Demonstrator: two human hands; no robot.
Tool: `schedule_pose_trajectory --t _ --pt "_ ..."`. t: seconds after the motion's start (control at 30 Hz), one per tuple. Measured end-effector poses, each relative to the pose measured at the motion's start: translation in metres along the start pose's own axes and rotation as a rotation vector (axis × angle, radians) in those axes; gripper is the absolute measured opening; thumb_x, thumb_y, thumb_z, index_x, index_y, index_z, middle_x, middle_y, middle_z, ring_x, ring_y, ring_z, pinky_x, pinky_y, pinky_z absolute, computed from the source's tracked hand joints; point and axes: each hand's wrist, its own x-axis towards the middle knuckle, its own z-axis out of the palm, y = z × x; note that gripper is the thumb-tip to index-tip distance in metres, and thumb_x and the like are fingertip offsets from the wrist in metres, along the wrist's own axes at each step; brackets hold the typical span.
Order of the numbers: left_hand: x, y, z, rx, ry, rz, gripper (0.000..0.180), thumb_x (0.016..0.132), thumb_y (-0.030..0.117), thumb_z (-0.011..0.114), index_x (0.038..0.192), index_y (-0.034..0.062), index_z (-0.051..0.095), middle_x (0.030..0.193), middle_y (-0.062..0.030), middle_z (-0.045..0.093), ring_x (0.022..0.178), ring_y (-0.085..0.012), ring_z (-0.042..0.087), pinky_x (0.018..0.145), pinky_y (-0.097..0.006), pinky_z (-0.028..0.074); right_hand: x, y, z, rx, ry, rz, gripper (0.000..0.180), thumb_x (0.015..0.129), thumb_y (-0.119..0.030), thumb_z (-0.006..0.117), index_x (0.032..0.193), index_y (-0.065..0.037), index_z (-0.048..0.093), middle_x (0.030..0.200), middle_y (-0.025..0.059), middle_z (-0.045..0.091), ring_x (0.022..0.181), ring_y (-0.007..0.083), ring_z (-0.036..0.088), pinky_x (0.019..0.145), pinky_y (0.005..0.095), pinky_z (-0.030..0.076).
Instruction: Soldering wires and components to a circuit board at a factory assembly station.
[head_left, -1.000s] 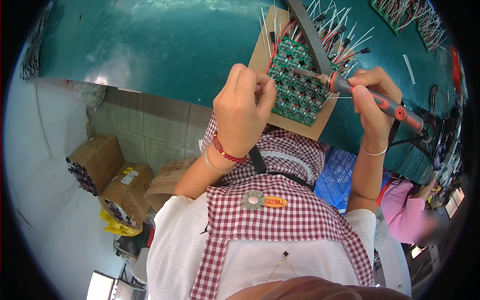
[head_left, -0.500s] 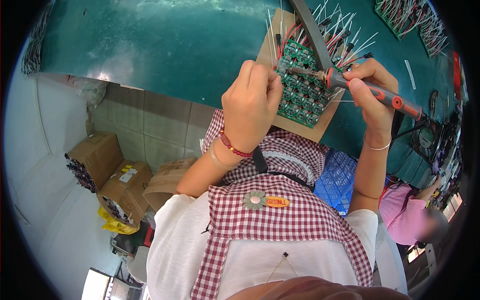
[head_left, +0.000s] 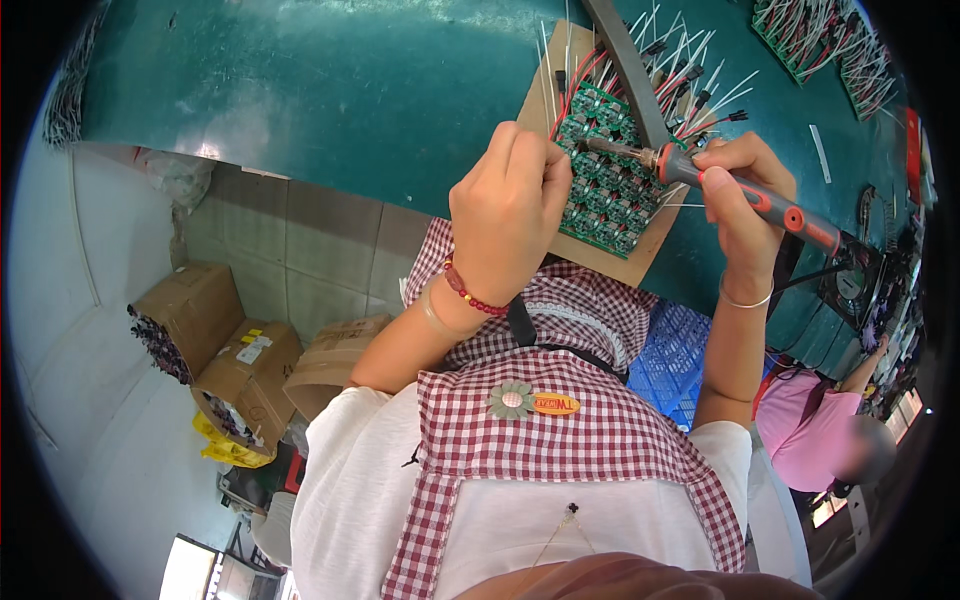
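A green circuit board panel [head_left: 612, 205] lies on a brown backing board [head_left: 597, 258], with red, white and black wires [head_left: 695, 85] fanning out beyond its far side. Gripped in my right hand [head_left: 752, 238] is a grey and orange soldering iron [head_left: 800, 218]. Its metal tip points left, at the upper left part of the panel. My left hand [head_left: 508, 205] is closed in a pinch at the panel's left edge, close to the tip; whatever sits between its fingers is hidden. A dark metal bar [head_left: 632, 78] lies across the wires and reaches the panel's edge.
The green tabletop [head_left: 330, 110] stretches away to the left. More wired boards [head_left: 835, 45] lie at the far right, near a white strip [head_left: 820, 150] and a black fan [head_left: 852, 285]. Cardboard boxes [head_left: 250, 375] stand on the floor at left. A person in pink [head_left: 805, 425] is at right.
The soldering iron's tip has shifted slightly right and down on the panel. My left hand has moved a little to the right, still pinched.
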Motion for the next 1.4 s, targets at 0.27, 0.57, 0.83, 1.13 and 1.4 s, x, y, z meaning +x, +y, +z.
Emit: schedule_pose_trajectory --t 0.27,0.57,0.83,1.13,1.4 --pt "0.0 0.005 -0.007 -0.019 -0.045 -0.066 0.016 0.077 0.0 0.067 0.079 0.0038 0.052 0.078 -0.009 0.053 0.06 -0.0252 0.058 0.05 -0.033 0.046 -0.015 0.015 -0.001 0.07 0.084 -0.03 0.014 0.08 -0.01 0.066 0.085 0.002 0.063 0.072 0.0036 0.057 0.054 0.0066 0.047 0.048 0.0203 0.034" --pt "0.004 0.0 -0.034 -0.152 -0.051 -0.179 0.012 0.08 -0.001 0.069 0.081 -0.0007 0.057 0.076 -0.0041 0.053 0.06 -0.0101 0.05 0.052 -0.024 0.041 -0.043 0.002 0.014 0.177 0.175 -0.188 0.024 0.083 -0.014 0.068 0.094 0.003 0.056 0.07 0.0069 0.054 0.058 0.0114 0.049 0.05 0.0218 0.037" --pt "0.006 0.001 -0.029 -0.149 -0.093 -0.134 0.016 0.079 0.0 0.07 0.078 0.0014 0.054 0.074 -0.0068 0.053 0.057 -0.0158 0.055 0.048 -0.028 0.045 -0.069 0.011 0.048 -0.114 0.285 -0.177 0.023 0.077 0.002 0.069 0.097 0.002 0.058 0.074 0.0098 0.061 0.063 0.0137 0.057 0.055 0.0251 0.044" --pt "0.004 -0.004 -0.025 -0.178 -0.103 -0.135 0.017 0.079 0.0 0.069 0.078 0.0012 0.053 0.074 -0.0078 0.053 0.057 -0.017 0.055 0.05 -0.029 0.045 -0.063 0.011 0.06 -0.207 0.282 -0.276 0.024 0.074 0.003 0.069 0.095 0.0 0.059 0.067 0.0097 0.059 0.057 0.0159 0.056 0.053 0.0258 0.045" --pt "0.005 -0.004 -0.021 -0.212 -0.076 -0.175 0.014 0.078 0.0 0.071 0.077 -0.0015 0.057 0.072 -0.0047 0.054 0.058 -0.0088 0.05 0.05 -0.024 0.04 -0.058 0.008 0.066 -0.297 0.259 -0.355 0.023 0.072 0.004 0.07 0.092 0.001 0.06 0.062 0.0087 0.056 0.052 0.016 0.054 0.048 0.0271 0.042"
